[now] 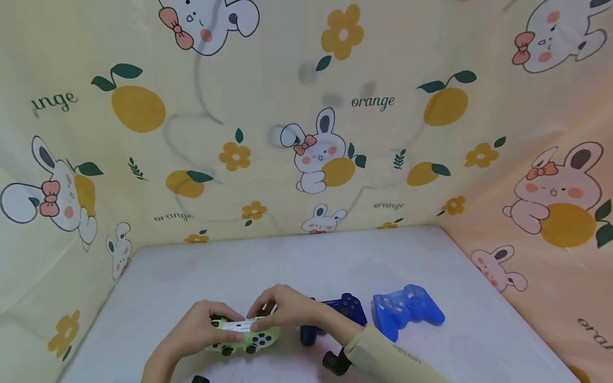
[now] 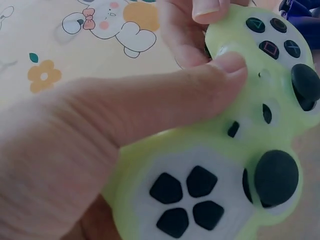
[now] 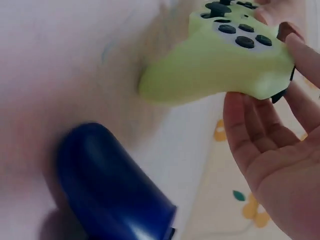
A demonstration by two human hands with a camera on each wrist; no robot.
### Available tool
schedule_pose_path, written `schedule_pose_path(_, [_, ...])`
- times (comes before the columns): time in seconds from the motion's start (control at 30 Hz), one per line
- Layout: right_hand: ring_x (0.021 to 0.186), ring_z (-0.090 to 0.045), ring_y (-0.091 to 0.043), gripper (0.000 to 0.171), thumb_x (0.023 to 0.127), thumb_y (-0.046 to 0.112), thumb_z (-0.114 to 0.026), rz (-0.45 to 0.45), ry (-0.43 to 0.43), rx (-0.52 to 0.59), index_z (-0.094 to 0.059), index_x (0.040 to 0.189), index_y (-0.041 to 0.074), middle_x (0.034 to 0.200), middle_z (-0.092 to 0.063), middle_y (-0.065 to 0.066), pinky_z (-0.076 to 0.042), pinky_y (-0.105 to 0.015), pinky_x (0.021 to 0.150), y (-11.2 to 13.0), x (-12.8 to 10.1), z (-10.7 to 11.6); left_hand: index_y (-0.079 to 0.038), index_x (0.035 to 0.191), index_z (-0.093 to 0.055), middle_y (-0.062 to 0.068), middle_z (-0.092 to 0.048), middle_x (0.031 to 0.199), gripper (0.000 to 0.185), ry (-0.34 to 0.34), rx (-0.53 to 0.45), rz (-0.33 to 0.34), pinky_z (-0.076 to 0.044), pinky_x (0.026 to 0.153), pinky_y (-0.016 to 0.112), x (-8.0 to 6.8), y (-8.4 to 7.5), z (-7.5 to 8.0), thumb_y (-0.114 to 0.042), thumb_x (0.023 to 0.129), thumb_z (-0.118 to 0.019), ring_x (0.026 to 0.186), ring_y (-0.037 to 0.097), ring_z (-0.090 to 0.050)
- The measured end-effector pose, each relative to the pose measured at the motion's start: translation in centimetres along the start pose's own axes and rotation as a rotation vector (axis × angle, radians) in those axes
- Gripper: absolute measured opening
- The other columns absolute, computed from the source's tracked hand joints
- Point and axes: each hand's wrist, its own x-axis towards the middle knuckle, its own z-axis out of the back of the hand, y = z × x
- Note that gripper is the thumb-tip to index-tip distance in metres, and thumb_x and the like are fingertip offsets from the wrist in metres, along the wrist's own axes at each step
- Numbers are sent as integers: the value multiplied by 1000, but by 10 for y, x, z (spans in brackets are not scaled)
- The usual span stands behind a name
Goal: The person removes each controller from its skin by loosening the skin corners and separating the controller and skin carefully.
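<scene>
Gripping the green-sleeved controller (image 1: 244, 336) with both hands: left hand (image 1: 203, 327) thumb curled on top, right hand (image 1: 282, 307) fingers pinching its far edge.

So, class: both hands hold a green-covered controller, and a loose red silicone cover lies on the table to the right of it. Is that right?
Not quite. The loose silicone cover is blue, not red, as the head view shows. The rest stands: the left hand and right hand both hold the green-covered controller, and the cover lies on the table to its right.
</scene>
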Motion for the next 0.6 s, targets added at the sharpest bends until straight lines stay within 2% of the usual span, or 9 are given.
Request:
schedule_pose_path(0.2, [89, -58, -1, 23, 93, 21, -70, -9, -5, 22, -74, 112, 10, 99, -65, 11, -50, -23, 80, -9, 2, -7, -25, 94, -78, -11, -71, 90, 26, 8, -10, 22, -50, 82, 40, 0, 2, 0, -38, 73, -87, 93, 19, -63])
schedule_pose_path(0.4, [90, -56, 0, 20, 94, 22, -68, 4, 8, -25, -75, 110, 11, 100, -63, 12, -50, -21, 78, -7, 4, -8, -25, 93, -78, -10, -71, 90, 26, 6, -16, 39, -49, 81, 39, -1, 2, 0, -37, 73, -87, 93, 19, -62])
schedule_pose_path(0.6, [89, -57, 1, 19, 94, 21, -69, 21, 46, -96, -75, 109, 12, 101, -63, 14, -51, -20, 77, -5, 5, 0, -24, 93, -78, -9, -70, 90, 25, 19, -33, 42, -49, 80, 41, 2, 1, 1, -36, 73, -87, 92, 18, -60])
